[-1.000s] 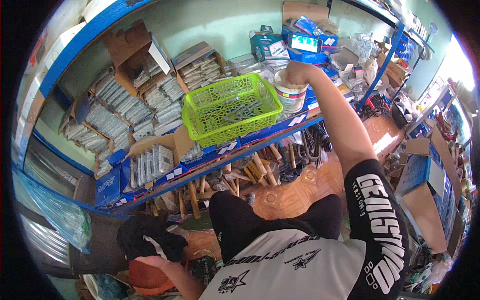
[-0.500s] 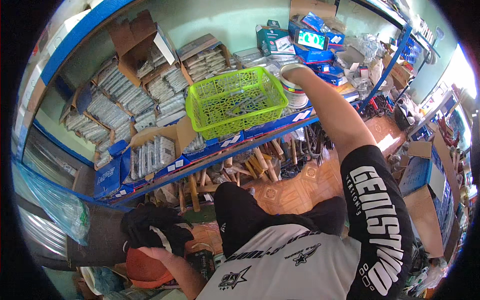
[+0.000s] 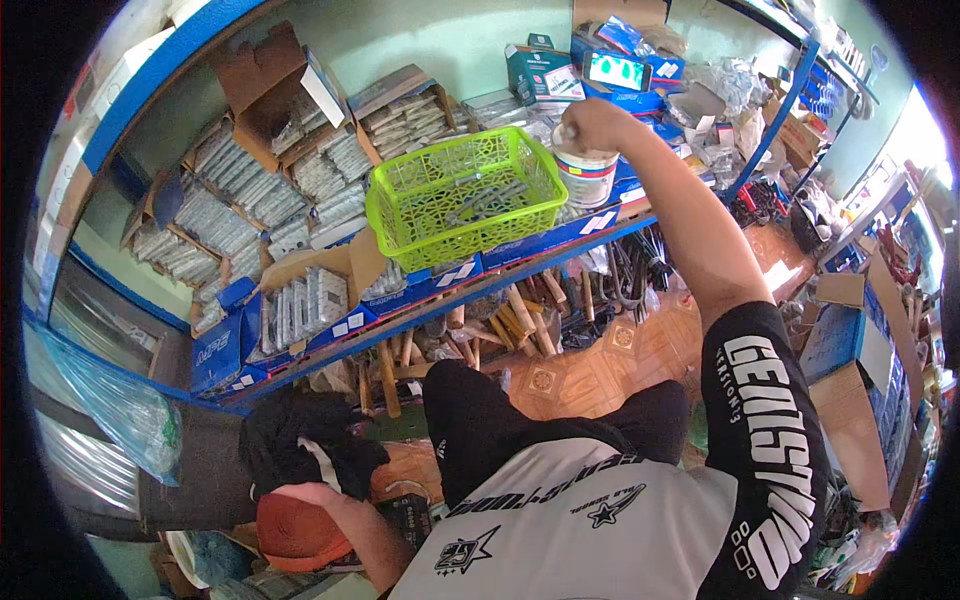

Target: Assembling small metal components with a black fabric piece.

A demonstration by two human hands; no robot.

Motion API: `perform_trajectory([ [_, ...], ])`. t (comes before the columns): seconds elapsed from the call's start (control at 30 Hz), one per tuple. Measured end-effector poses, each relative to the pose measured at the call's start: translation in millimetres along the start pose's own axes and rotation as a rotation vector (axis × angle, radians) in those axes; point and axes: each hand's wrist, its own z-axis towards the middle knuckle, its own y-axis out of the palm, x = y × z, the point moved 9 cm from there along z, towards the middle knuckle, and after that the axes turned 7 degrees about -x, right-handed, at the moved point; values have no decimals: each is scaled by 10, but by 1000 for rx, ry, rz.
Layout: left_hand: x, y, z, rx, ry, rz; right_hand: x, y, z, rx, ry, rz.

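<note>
My right hand (image 3: 604,127) is raised just above a white bucket (image 3: 585,182) on the shelf. Its fingers are curled together; what they hold, if anything, cannot be made out. Left of the bucket sits a bright green plastic basket (image 3: 400,250) with several thin metal pieces (image 3: 490,203) in it. Low at the left, my left hand (image 3: 302,492) is beside a black cloth (image 3: 290,445) and over a round orange-red object (image 3: 290,535). The fingers of that hand are hidden.
Several cardboard boxes (image 3: 255,75) of wrapped metal pieces fill the blue-edged shelf (image 3: 330,358). A lit phone (image 3: 617,71) leans on boxes behind the bucket. Wooden handles (image 3: 388,380) stand beneath the shelf. More cardboard boxes (image 3: 850,425) are at the right, beside the tiled floor (image 3: 590,365).
My right hand has risen out of the bucket, and its curled fingers now show above the rim. My left hand has shifted slightly up and over the orange-red object.
</note>
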Motion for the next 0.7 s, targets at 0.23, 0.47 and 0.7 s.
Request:
perform_trajectory([
  [0.23, -712, 838, -46, -201, -238, -680, -572, -650, -1278, 479, -103, 836],
  [0.47, -1211, 3476, -388, -768, -321, 4, -1896, -10, -2015, 251, -239, 1535],
  [0.7, -1780, 3566, -767, -515, -456, 274, -1506, 93, -2432, 371, -102, 1079],
])
